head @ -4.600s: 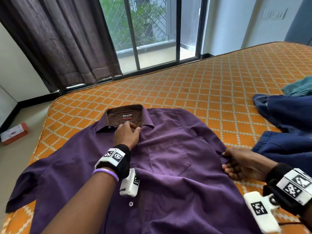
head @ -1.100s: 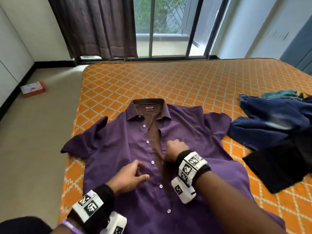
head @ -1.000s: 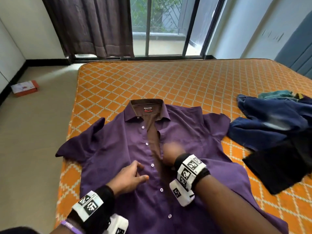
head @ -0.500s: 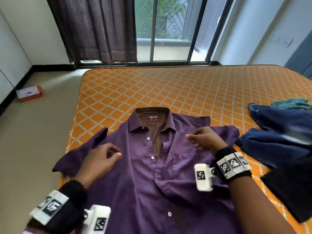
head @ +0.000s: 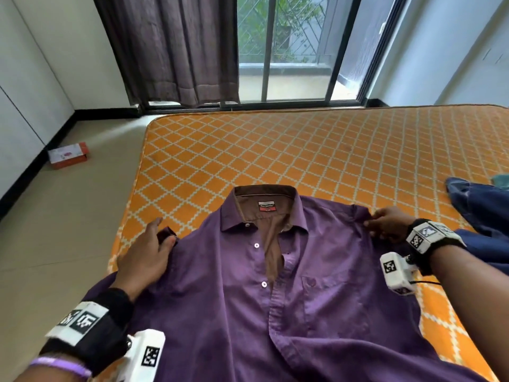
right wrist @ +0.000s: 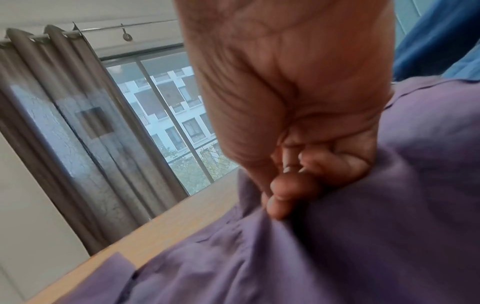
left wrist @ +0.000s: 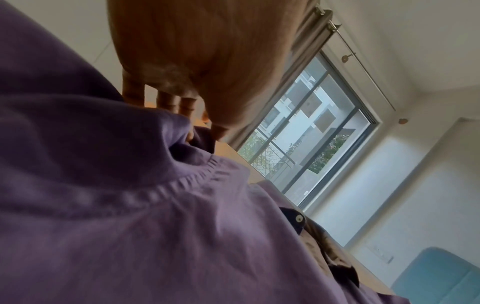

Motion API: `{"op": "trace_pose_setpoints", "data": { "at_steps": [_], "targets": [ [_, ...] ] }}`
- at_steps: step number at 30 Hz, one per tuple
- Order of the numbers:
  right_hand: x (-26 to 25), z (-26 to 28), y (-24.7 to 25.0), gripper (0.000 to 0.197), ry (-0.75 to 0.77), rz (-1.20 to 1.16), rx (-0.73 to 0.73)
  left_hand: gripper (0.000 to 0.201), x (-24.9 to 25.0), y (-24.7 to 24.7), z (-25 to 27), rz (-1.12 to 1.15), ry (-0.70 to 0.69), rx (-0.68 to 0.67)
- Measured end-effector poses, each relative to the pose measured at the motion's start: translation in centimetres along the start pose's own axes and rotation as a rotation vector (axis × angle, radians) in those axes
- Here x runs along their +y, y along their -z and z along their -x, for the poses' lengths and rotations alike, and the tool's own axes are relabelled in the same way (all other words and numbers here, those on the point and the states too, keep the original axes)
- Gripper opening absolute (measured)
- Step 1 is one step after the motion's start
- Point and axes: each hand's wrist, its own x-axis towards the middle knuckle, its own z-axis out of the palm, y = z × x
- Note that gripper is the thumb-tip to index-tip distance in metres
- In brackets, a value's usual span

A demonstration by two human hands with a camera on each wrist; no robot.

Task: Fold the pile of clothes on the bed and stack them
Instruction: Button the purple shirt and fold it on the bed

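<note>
Orange mattress (head: 303, 150) bears purple shirt (head: 248, 312).

Bare forearms with tagged wristbands

Black wristbands (head: 429, 241) bearing square-code tags, white coded camera blocks (head: 396, 272) beneath; purple band (head: 59, 365) on the left wrist.

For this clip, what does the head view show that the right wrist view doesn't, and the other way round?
Head view only: the left hand gripping the shirt's left shoulder, the collar with its label, the orange bed, a box on the floor.

Right wrist view only: the right hand's fingertips pinching a fold of cloth, and the curtain rod.

Both: the right hand on the shirt, the curtain, the window, blue clothes.
</note>
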Motion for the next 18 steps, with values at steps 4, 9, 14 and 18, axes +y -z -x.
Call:
{"op": "trace_pose_setpoints", "data": {
  "at_steps": [4,9,14,18],
  "targets": [
    [-0.9,0.7,0.9,0.021,-0.089,-0.093,0.413,0.038,-1.4,1.3,0.6,-0.107,0.111,-0.040],
    [-1.9,6.4,-3.8,0.052,0.104,-0.374,0.403,0.021,-2.6,2.7,0.8,0.273,0.317,0.279],
    [-2.7,12.5,-12.0,0.034,0.281,-0.217,0.011,0.025,-2.2,5.1,2.0,0.576,0.453,0.595],
    [-4.0,15.3,-14.1,0.038,0.427,0.051,-0.160,0.034,-2.6,5.7,2.7,0.448,0.448,0.555]
  ]
}}
